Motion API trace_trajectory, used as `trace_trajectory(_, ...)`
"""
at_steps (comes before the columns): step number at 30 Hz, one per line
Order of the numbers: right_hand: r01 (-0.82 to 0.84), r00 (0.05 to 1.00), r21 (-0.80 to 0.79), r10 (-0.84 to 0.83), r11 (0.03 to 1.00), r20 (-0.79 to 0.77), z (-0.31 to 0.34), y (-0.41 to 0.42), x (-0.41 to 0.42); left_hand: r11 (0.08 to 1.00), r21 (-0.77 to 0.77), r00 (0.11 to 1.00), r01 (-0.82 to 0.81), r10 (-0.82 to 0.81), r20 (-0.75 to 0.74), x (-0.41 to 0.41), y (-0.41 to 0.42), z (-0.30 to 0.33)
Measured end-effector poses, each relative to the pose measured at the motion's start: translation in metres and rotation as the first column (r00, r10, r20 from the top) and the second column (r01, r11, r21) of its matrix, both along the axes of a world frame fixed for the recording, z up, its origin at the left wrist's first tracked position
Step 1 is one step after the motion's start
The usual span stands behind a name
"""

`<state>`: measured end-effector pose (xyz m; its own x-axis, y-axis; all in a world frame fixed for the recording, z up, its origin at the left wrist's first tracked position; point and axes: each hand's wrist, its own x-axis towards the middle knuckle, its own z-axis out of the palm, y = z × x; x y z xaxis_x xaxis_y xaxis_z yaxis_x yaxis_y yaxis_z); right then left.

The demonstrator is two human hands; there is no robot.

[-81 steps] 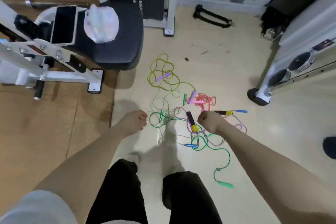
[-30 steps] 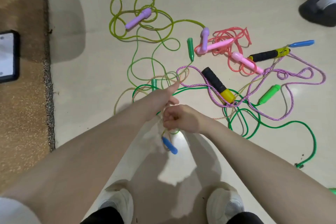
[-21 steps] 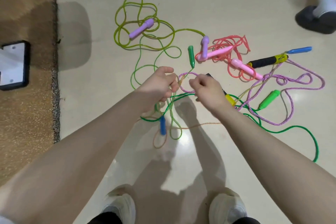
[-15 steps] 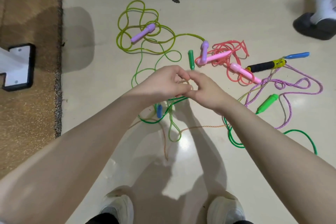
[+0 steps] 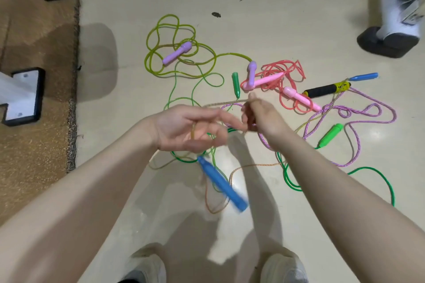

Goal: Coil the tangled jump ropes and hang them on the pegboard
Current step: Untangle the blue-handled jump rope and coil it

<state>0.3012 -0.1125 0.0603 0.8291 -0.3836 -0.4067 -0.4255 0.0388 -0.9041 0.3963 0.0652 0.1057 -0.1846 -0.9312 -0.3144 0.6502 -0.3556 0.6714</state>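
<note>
- Cream gym floor: tangled jump ropes lie uncoiled; no pegboard visible.
- My left hand loosely wraps the tan rope; right hand pinches it.
- First coil barely begun.

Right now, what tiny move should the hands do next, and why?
Probably wrap another loop of the tan rope around the left hand: the right hand pinches that rope stretched between them, and its blue handle dangles below.

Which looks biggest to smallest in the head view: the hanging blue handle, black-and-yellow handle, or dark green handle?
1. hanging blue handle, though it is blurred and nearer the camera
2. black-and-yellow handle
3. dark green handle
</note>
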Motion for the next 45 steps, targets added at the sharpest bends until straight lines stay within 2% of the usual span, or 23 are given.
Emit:
trace_trajectory(1, -0.092, 0.994, -0.069, 0.087, 0.993, -0.066, -0.008, 0.004, -0.005, 0.991, -0.070, 0.991, -0.114, 0.109, -0.071, 0.002, -0.002, 0.001)
trace_trajectory(3, -0.300, 0.938, -0.128, 0.268, 0.946, -0.220, -0.015, 0.011, -0.012, 0.929, -0.114, 0.935, -0.353, 0.345, -0.083, 0.004, -0.004, 0.002)
trace_trajectory(6, -0.447, 0.831, 0.013, 0.420, 0.895, -0.364, -0.013, 0.012, -0.014, 0.790, -0.032, 0.790, -0.613, 0.612, -0.027, 0.004, 0.002, -0.006)
trace_trajectory(9, -0.655, 0.647, -0.025, 0.543, 0.755, -0.536, -0.006, 0.006, -0.015, 0.585, 0.099, 0.591, -0.805, 0.804, 0.062, 0.003, 0.009, -0.016)
trace_trajectory(12, -0.788, 0.441, 0.089, 0.659, 0.610, -0.609, 0.003, 0.004, -0.017, 0.387, 0.179, 0.401, -0.904, 0.915, 0.045, 0.009, 0.016, -0.023)
trace_trajectory(14, -0.837, 0.326, 0.175, 0.728, 0.519, -0.602, 0.011, 0.014, -0.019, 0.385, 0.192, 0.416, -0.903, 0.896, 0.154, 0.012, 0.018, -0.027)
trace_trajectory(17, -0.911, 0.214, 0.187, 0.810, 0.367, -0.546, 0.031, 0.034, -0.016, 0.524, 0.210, 0.562, -0.826, 0.730, 0.389, 0.008, 0.016, -0.031)
trace_trajectory(18, -0.933, 0.235, 0.124, 0.831, 0.339, -0.505, 0.041, 0.037, -0.011, 0.598, 0.248, 0.642, -0.762, 0.650, 0.407, 0.003, 0.015, -0.031)
trace_trajectory(19, -0.939, 0.304, 0.009, 0.838, 0.345, -0.452, 0.051, 0.036, -0.006, 0.672, 0.300, 0.729, -0.677, 0.555, 0.401, -0.002, 0.014, -0.030)
trace_trajectory(21, -0.825, 0.560, -0.298, 0.766, 0.480, -0.315, 0.068, 0.023, 0.004, 0.788, 0.371, 0.859, -0.491, 0.369, 0.354, -0.014, 0.011, -0.026)
trace_trajectory(23, -0.573, 0.794, -0.492, 0.592, 0.655, -0.138, 0.072, 0.003, 0.008, 0.865, 0.367, 0.922, -0.342, 0.233, 0.310, -0.023, 0.005, -0.022)
trace_trajectory(25, -0.293, 0.931, -0.475, 0.361, 0.830, 0.056, 0.064, -0.011, 0.004, 0.909, 0.346, 0.957, -0.233, 0.151, 0.246, -0.025, -0.002, -0.014)
trace_trajectory(26, -0.160, 0.965, -0.386, 0.226, 0.909, 0.132, 0.055, -0.014, 0.002, 0.935, 0.322, 0.979, -0.151, 0.096, 0.182, -0.023, -0.006, -0.009)
trace_trajectory(28, 0.065, 0.982, -0.102, -0.045, 0.993, 0.183, 0.038, -0.013, -0.001, 0.979, 0.180, 0.996, 0.092, -0.094, 0.000, -0.015, -0.010, -0.002)
trace_trajectory(30, 0.179, 0.972, 0.224, -0.208, 0.958, 0.112, 0.024, -0.009, -0.001, 0.951, -0.067, 0.932, 0.303, -0.310, -0.188, -0.009, -0.011, -0.001)
trace_trajectory(32, 0.190, 0.979, 0.475, -0.200, 0.859, -0.031, 0.016, -0.004, -0.004, 0.899, -0.194, 0.867, 0.392, -0.432, -0.249, -0.007, -0.009, -0.002)
trace_trajectory(33, 0.158, 0.987, 0.531, -0.126, 0.833, -0.097, 0.015, -0.001, -0.008, 0.886, -0.185, 0.855, 0.425, -0.460, -0.240, -0.009, -0.008, -0.004)
trace_trajectory(36, 0.019, 0.966, 0.464, 0.103, 0.886, -0.235, 0.018, 0.003, -0.015, 0.809, 0.121, 0.813, 0.576, -0.550, -0.194, -0.032, -0.009, -0.016)
trace_trajectory(38, 0.013, 0.972, 0.312, 0.062, 0.950, -0.229, 0.024, 0.001, -0.012, 0.685, 0.323, 0.742, 0.653, -0.665, -0.090, -0.053, -0.011, -0.024)
trace_trajectory(40, 0.097, 0.991, 0.193, -0.075, 0.976, -0.115, 0.029, -0.005, -0.003, 0.610, 0.432, 0.671, 0.664, -0.741, 0.014, -0.066, -0.012, -0.030)
trace_trajectory(41, 0.153, 0.988, 0.182, -0.145, 0.971, -0.055, 0.031, -0.009, 0.000, 0.624, 0.420, 0.681, 0.659, -0.732, 0.019, -0.068, -0.014, -0.029)
trace_trajectory(43, 0.232, 0.973, 0.191, -0.231, 0.954, -0.026, 0.030, -0.016, 0.000, 0.763, 0.276, 0.791, 0.584, -0.611, 0.013, -0.066, -0.016, -0.020)
trace_trajectory(45, 0.166, 0.980, 0.015, -0.164, 0.986, -0.116, 0.022, -0.022, -0.006, 0.935, 0.118, 0.942, 0.334, -0.337, 0.000, -0.053, -0.015, -0.009)
